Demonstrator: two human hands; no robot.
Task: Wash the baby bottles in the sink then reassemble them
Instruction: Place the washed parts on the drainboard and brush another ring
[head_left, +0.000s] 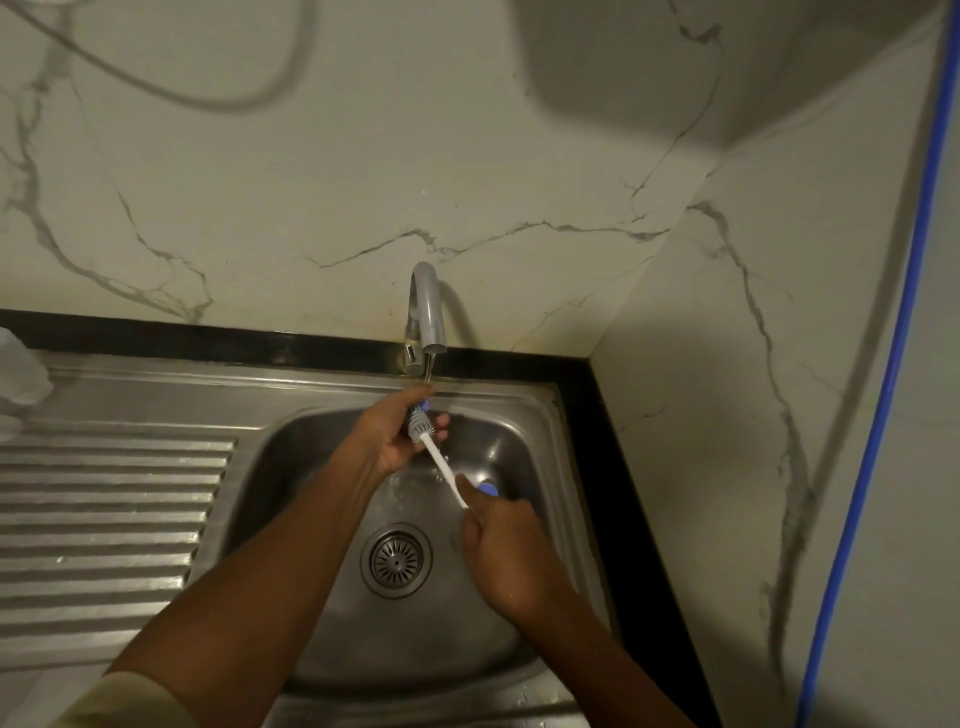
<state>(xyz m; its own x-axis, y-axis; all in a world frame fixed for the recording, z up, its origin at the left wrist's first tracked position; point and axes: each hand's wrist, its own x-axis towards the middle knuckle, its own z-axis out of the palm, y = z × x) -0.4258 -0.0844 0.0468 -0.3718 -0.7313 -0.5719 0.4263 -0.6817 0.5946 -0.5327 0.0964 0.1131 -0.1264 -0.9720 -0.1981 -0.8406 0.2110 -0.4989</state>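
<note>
Under the curved grey metal tap (431, 312), where a thin stream is running, I am cupping my left hand (387, 439), fingers curled round the grey bristle head of the long white-handled bottle brush (439, 460). My right hand (504, 551) is gripping the near end of its handle, fist closed, over the stainless steel sink (540, 415). The brush's long axis is slanting from the tap down and right toward me. No baby bottle is in either grip. Pale translucent shapes (18, 374) are sitting at the far left edge, above the ridged steel drainboard (104, 509); I am guessing they are bottle parts, but they are too blurred to be sure. They are lying well apart to my left, nearer my left hand. A small round blue piece (489, 489) is showing just beyond my right knuckles; I cannot tell whether it is a cap or the brush's end.
</note>
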